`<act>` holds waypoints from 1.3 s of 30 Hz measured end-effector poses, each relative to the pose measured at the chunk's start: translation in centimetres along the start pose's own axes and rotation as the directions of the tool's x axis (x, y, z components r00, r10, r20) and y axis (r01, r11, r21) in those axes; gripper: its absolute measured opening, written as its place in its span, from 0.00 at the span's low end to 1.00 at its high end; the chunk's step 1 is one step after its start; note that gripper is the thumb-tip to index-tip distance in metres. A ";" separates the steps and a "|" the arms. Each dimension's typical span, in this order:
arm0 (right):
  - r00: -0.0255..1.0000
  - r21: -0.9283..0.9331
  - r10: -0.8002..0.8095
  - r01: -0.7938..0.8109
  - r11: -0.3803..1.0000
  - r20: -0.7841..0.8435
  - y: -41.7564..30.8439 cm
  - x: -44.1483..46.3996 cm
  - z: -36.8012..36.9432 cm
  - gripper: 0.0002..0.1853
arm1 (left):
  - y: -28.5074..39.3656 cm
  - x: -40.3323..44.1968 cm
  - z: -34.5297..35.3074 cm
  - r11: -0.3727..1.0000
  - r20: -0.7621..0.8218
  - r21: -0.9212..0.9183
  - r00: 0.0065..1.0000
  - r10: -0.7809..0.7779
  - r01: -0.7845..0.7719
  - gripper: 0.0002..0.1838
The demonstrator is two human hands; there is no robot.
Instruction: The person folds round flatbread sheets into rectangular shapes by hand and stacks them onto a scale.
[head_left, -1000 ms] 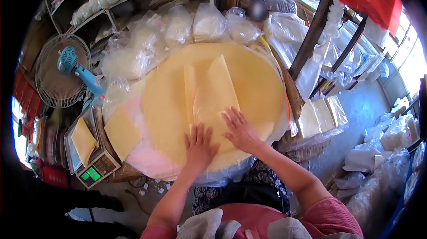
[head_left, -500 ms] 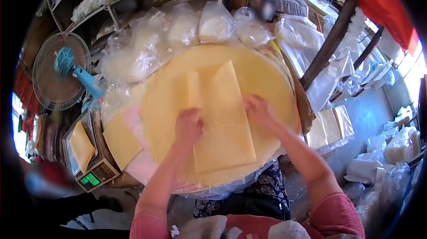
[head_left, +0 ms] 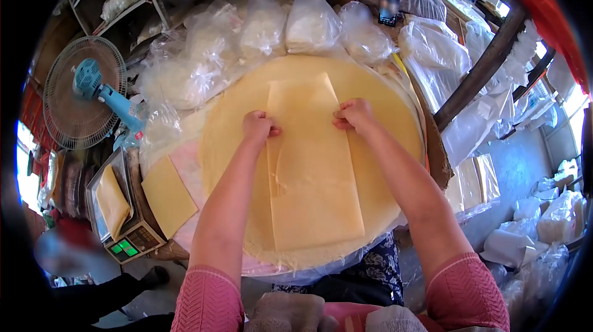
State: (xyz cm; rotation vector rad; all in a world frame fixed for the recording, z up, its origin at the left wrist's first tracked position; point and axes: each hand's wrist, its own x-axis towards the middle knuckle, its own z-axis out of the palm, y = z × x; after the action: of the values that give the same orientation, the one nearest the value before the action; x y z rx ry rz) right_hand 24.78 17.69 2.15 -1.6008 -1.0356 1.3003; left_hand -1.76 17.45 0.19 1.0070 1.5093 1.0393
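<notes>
A thin pale-yellow sheet (head_left: 316, 190), folded into a long upright rectangle, lies on a large round stack of similar yellow sheets (head_left: 389, 147). My left hand (head_left: 258, 127) is closed in a pinch at the folded sheet's left edge, above its middle. Level with it on the opposite side, my right hand (head_left: 354, 114) pinches the right edge. The upper flap lies nearly flat between both hands. A crease with small torn spots crosses the sheet lower down.
To the left, a scale (head_left: 137, 239) with a green display carries a folded yellow sheet (head_left: 112, 202); another sheet (head_left: 170, 196) lies beside it. A fan (head_left: 86, 91) stands behind. Clear plastic bags (head_left: 312, 23) line the stack's far side. A dark pole (head_left: 482, 63) slants at right.
Both hands have moved up along the folded sheet toward its far end. The raised upper edges of the sheet have come down nearly flat. The camera view has shifted slightly.
</notes>
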 end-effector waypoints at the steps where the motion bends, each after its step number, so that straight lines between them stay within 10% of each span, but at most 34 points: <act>1: 0.999 0.033 -0.046 0.046 0.998 0.007 0.2 0.0 -0.1 0.06 | -0.3 -0.3 -0.2 0.997 -0.004 -0.023 0.998 0.069 -0.069 0.03; 6: 0.900 -0.155 -0.437 0.432 0.889 0.001 2.9 -2.6 -0.7 0.06 | -3.4 -5.0 -1.1 0.763 -0.060 0.222 0.773 0.632 -0.607 0.04; 9: 0.551 -0.563 -0.772 0.765 0.314 0.318 3.2 -5.1 -2.0 0.12 | -3.5 -5.8 -2.6 0.341 0.227 0.606 0.568 0.791 -0.719 0.08; 12: 0.498 -0.667 -0.748 0.738 0.100 0.439 4.0 -5.3 -2.4 0.19 | -2.8 -7.2 -2.9 0.299 0.373 0.602 0.591 0.715 -0.741 0.16; 15: 0.492 -0.595 -0.693 0.796 0.111 0.528 2.4 -9.2 -1.5 0.23 | -1.4 -12.0 -1.1 0.526 0.430 0.431 0.679 0.594 -0.733 0.23; 21: 0.603 -0.502 -0.428 0.797 0.335 0.673 3.5 -9.7 0.3 0.27 | -3.9 -13.8 1.2 0.130 0.572 0.709 0.673 0.468 -0.693 0.32; 24: 0.604 -0.420 -0.272 0.751 0.509 0.749 2.1 -10.7 0.3 0.28 | -3.8 -13.9 1.2 0.179 0.574 0.714 0.713 0.403 -0.676 0.34; 28: 0.644 -0.646 -0.309 0.755 0.112 0.700 4.6 -12.5 2.5 0.31 | -4.0 -13.5 1.3 0.140 0.584 0.728 0.714 0.386 -0.671 0.34; 33: 0.613 -0.677 -0.436 0.736 0.013 0.659 5.7 -13.4 3.0 0.34 | -3.7 -12.5 0.1 0.341 0.642 0.580 0.673 0.367 -0.740 0.36; 39: 0.578 -0.673 -0.490 0.739 -0.027 0.653 6.4 -13.1 3.0 0.31 | -4.1 -24.4 -0.7 0.144 0.702 0.572 0.573 0.422 -0.807 0.38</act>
State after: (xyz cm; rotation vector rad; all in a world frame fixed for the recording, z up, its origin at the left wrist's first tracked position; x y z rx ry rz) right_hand 20.79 3.53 -0.04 -1.2470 -2.6474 0.0428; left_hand 0.80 -7.06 2.92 2.6681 1.1874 0.3916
